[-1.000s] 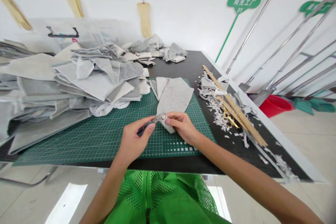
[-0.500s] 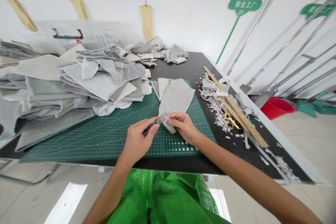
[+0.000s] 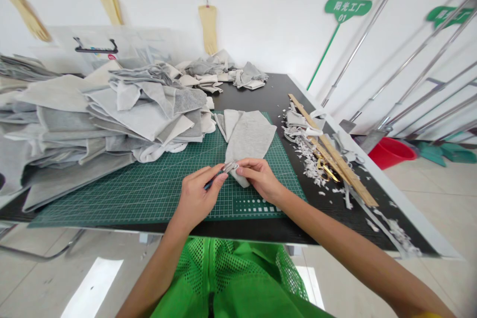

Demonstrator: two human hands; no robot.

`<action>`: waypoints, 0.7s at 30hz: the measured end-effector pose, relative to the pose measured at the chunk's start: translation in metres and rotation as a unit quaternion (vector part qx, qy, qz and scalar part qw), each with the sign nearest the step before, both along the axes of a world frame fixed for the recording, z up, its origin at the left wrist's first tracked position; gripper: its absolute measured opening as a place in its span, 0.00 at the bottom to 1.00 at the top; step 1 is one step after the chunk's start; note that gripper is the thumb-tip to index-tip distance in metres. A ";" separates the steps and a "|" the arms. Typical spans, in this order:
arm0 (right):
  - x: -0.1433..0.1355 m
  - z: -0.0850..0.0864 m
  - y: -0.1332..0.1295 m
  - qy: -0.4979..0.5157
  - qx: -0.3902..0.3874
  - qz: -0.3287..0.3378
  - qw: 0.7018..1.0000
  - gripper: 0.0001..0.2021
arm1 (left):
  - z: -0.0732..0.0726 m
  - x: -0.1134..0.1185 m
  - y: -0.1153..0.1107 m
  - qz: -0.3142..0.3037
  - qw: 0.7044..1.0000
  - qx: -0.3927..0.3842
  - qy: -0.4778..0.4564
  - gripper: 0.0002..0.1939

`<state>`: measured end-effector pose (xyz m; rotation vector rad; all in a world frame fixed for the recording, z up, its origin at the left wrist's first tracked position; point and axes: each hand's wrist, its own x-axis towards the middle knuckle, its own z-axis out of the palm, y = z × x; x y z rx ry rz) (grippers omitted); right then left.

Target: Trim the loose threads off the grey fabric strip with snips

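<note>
My left hand is closed on a small tool with a dark blue handle and a metal end; its exact kind is hard to make out. That metal end meets the near, narrow part of a light grey fabric piece, between my two hands. My right hand pinches the same narrow part, thumb against fingers. The fabric lies flat, widening away from me, on a green cutting mat. Paler folded pieces lie at its left edge.
A tall heap of grey fabric pieces covers the mat's left side. Smaller piles lie at the back. On the right are a wooden strip, gold scissors and white scraps. A red bucket stands beyond the table.
Almost nothing differs. The view has shifted very slightly; both hands keep their hold near the narrow part of the fabric.
</note>
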<state>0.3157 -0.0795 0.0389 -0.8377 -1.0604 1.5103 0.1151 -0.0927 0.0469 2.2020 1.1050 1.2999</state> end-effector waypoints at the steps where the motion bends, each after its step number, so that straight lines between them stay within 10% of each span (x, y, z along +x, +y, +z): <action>1: 0.000 0.000 0.000 0.000 0.001 -0.002 1.000 0.13 | 0.000 0.000 0.000 -0.001 1.000 0.001 0.001 0.15; 21: 0.000 -0.001 0.001 -0.001 0.009 -0.005 1.000 0.14 | 0.002 0.000 -0.001 -0.008 0.999 0.034 0.017 0.12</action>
